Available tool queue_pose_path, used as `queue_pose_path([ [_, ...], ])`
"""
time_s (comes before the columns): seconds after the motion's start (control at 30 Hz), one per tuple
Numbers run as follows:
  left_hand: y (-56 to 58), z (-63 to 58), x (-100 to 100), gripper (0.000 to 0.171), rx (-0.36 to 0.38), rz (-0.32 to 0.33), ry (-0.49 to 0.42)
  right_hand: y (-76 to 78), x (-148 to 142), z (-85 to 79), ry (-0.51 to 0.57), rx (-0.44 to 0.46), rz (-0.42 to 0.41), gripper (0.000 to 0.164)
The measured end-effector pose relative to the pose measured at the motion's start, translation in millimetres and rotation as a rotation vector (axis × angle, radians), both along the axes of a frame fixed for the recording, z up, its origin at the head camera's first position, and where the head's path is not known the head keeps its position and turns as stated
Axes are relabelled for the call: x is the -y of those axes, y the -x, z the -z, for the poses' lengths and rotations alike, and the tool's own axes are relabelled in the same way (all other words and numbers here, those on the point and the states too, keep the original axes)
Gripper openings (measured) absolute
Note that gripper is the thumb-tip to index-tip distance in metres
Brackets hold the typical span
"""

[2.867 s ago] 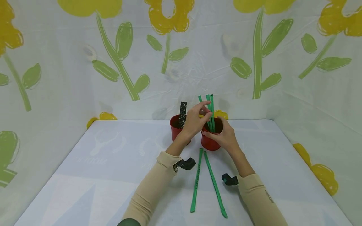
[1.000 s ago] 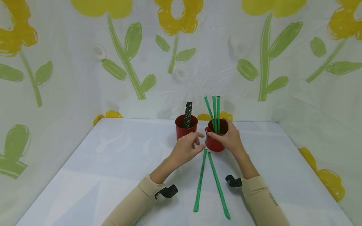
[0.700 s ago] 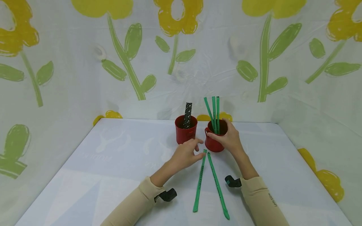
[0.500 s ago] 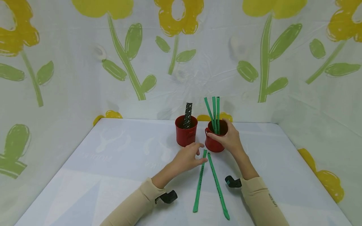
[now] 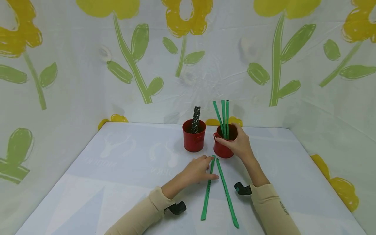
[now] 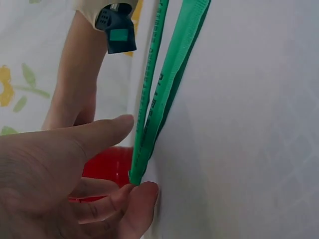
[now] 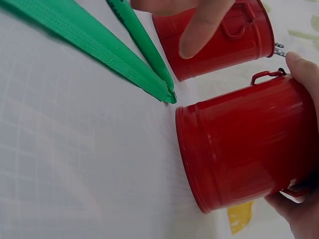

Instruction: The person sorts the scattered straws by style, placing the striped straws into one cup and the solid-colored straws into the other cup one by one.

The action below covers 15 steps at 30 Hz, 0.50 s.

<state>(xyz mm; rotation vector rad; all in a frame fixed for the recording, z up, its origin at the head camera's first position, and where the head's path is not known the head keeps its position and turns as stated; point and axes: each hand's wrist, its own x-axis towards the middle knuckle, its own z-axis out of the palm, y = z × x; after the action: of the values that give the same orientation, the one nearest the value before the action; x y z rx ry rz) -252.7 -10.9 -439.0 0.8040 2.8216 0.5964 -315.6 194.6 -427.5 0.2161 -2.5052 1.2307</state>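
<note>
My right hand (image 5: 241,143) grips the right red bucket (image 5: 221,150) around its rim, thumb at the near left and fingers behind. Several green wrapped sticks (image 5: 223,114), with the look of wrapped straws, stand in that bucket. Two more lie on the table: a left green stick (image 5: 207,195) and a right green stick (image 5: 226,192), their far ends close together. Over the far end of the left one is my left hand (image 5: 196,170), thumb apart from the fingers. In the left wrist view its fingertips are right at the tip of a green stick (image 6: 164,94).
A second red bucket (image 5: 194,142) stands just left of the held one, with a black white-speckled stick (image 5: 195,119) upright in it. The white table (image 5: 117,182) meets a flower-printed backdrop (image 5: 217,65) behind the buckets.
My left hand has come away from the sticks in the right bucket, down past the left bucket's front to the left lying stick. My right hand keeps holding its bucket in place.
</note>
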Motion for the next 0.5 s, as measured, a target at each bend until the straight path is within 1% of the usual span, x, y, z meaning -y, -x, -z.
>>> queue_pose_path([
  [0.13, -1.4, 1.3, -0.4, 0.075, 0.005, 0.007, 0.023, -0.5, -0.4, -0.1, 0.001, -0.005, 0.003, 0.093],
  [0.2, -2.8, 0.5, 0.9, 0.075, 0.041, 0.002, 0.010, -0.4, -0.5, 0.1, -0.002, -0.005, 0.003, 0.093],
  [0.37, -4.6, -3.4, 5.3, 0.075, 0.174, -0.019, -0.056, 0.5, -1.2, 1.3, -0.004, -0.005, 0.003, 0.093],
  [0.5, -2.8, -4.3, 6.9, 0.074, 0.236, -0.034, -0.068, 0.5, -1.1, 1.8, -0.002, -0.003, 0.003, 0.093],
])
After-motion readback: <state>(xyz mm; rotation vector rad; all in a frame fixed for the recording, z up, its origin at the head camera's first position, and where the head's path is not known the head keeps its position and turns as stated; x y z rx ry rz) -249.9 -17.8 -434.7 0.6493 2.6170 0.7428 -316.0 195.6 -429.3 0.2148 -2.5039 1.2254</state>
